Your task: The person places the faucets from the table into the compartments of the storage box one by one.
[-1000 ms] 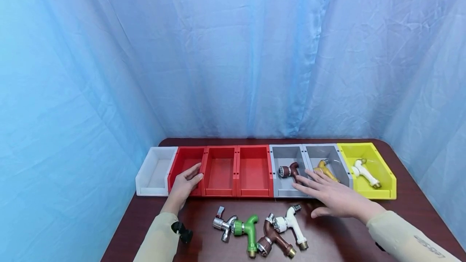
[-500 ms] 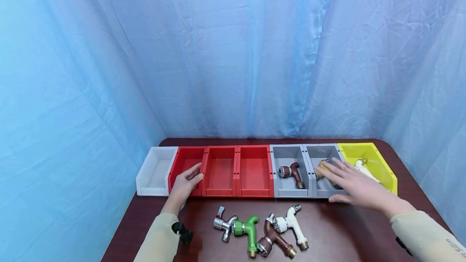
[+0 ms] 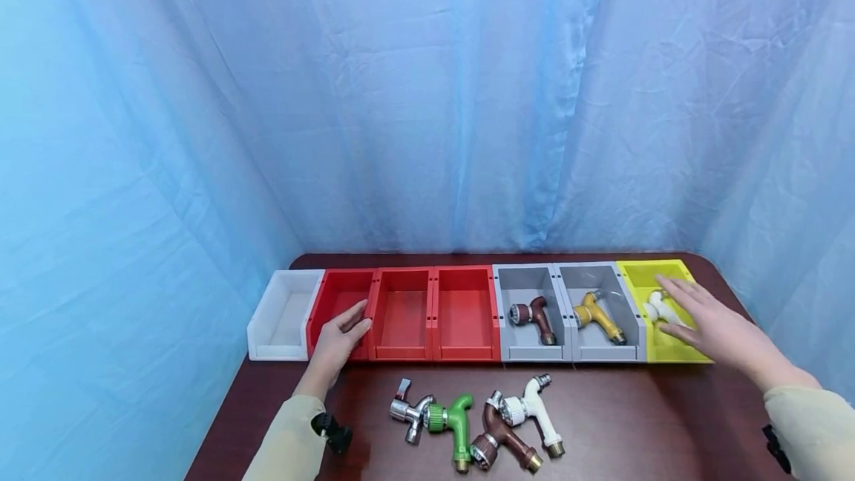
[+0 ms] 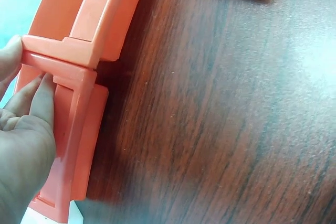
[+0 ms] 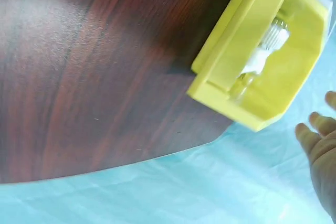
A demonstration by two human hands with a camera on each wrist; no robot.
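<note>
My left hand (image 3: 336,340) holds the wall between the left red bin (image 3: 341,280) and the middle red bin (image 3: 403,352); in the left wrist view, some fingers (image 4: 43,100) reach inside one red bin. Over the right side of the yellow bin (image 3: 657,267) hovers my right hand (image 3: 724,329), fingers spread, holding nothing. A white tap (image 3: 657,308) lies in that bin, partly hidden by the hand. One grey bin holds a brown tap (image 3: 534,315), the other a yellow tap (image 3: 599,315).
In front of the bins lie a chrome tap (image 3: 412,412), a green tap (image 3: 458,421), a brown tap (image 3: 497,433) and a white tap (image 3: 539,410). A white bin (image 3: 277,351) ends the row at left. Blue curtains (image 3: 427,95) surround the table.
My right hand has moved right, from over the grey bins to over the yellow bin, uncovering the brown and yellow taps. The left hand stays at the red bin.
</note>
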